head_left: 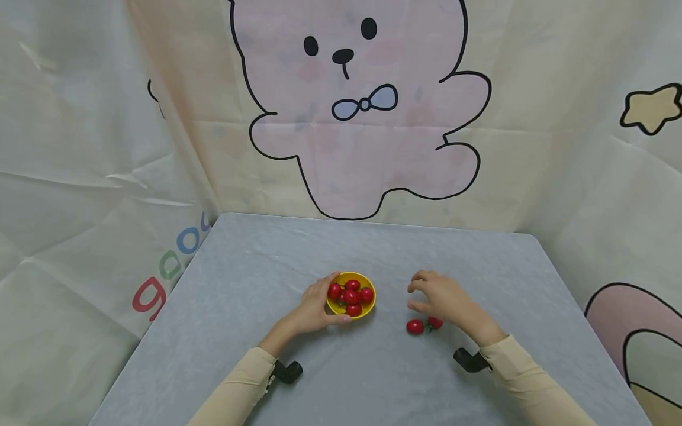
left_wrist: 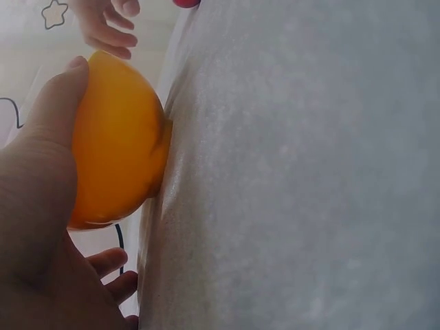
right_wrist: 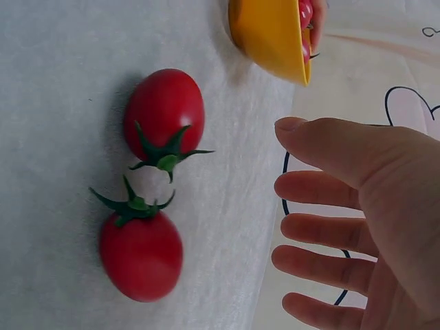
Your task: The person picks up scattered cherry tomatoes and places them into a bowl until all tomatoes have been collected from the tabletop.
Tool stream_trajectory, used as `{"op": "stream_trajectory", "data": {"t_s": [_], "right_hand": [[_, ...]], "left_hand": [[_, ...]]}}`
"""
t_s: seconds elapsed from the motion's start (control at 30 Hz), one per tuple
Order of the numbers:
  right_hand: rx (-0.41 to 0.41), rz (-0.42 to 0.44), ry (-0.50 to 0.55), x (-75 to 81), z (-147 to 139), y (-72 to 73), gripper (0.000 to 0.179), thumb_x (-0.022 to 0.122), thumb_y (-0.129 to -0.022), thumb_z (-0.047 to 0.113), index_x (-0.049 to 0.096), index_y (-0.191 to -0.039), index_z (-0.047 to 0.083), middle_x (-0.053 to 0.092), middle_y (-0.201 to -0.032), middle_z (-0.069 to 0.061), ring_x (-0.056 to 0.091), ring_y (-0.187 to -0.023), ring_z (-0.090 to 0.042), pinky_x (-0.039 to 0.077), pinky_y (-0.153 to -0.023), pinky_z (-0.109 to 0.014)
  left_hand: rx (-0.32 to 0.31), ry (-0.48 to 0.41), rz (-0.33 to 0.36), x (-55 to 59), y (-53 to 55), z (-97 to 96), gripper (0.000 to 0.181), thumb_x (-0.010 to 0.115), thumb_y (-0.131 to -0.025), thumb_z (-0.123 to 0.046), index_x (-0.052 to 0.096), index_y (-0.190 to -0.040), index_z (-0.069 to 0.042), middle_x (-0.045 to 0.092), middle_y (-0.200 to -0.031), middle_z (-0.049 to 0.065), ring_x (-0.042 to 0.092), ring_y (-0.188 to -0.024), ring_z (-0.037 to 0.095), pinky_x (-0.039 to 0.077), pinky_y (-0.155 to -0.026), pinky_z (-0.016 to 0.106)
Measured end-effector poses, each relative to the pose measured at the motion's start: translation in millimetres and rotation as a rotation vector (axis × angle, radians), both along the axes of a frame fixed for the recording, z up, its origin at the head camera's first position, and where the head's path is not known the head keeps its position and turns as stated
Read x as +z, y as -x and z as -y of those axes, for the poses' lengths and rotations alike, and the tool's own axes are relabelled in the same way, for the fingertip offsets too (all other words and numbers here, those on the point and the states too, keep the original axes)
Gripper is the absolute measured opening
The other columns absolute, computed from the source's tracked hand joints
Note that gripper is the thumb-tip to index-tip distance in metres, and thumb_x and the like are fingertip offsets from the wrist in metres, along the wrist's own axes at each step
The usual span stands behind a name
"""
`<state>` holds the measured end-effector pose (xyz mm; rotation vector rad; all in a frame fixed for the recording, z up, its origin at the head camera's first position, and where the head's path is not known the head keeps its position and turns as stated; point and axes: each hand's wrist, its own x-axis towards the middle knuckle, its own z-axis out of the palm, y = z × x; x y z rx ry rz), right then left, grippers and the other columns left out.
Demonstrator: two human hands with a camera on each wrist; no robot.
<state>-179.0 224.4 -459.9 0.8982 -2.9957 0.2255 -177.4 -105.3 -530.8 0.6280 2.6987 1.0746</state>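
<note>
A small yellow bowl stands on the table with several red cherry tomatoes inside it. Around its left side my left hand holds it, thumb at the near rim and fingers along the far side. The left wrist view shows the bowl's outer wall beside the thumb. Right of the bowl, two cherry tomatoes with green stems, one and another, lie on the cloth with their stem ends facing each other. My right hand hovers just beyond them, fingers apart and holding nothing.
A grey-blue cloth covers the table. Pale fabric walls rise at the back and both sides, with a printed bear behind. A dark wrist-camera mount sits under the right cuff, another under the left.
</note>
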Motion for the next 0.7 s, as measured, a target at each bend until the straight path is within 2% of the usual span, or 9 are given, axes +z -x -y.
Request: {"op": "stream_trajectory", "data": {"t_s": [0.3,0.7], "right_hand": [[-0.002,0.003,-0.009,-7.3,-1,-9.6,0.031,0.077,-0.083,0.040,0.073,-0.104,0.017,0.066,-0.112,-0.002,0.064,-0.096,-0.021,0.056,-0.083,-0.042],[-0.014,0.010,0.019,-11.2,-1,-25.1,0.030,0.078,-0.082,0.039,0.073,-0.102,0.017,0.066,-0.110,0.000,0.063,-0.092,-0.017,0.055,-0.077,-0.037]], "left_hand": [[-0.003,-0.008,-0.019,-3.3,1.6,0.8,0.109,0.076,-0.077,-0.059,0.015,-0.158,-0.018,0.032,-0.160,0.012,0.031,-0.147,0.033,0.021,-0.121,0.058],[0.008,-0.005,-0.012,-3.4,2.0,-0.3,0.109,0.078,-0.077,-0.057,0.015,-0.158,-0.018,0.032,-0.160,0.012,0.031,-0.147,0.034,0.021,-0.121,0.058]]}}
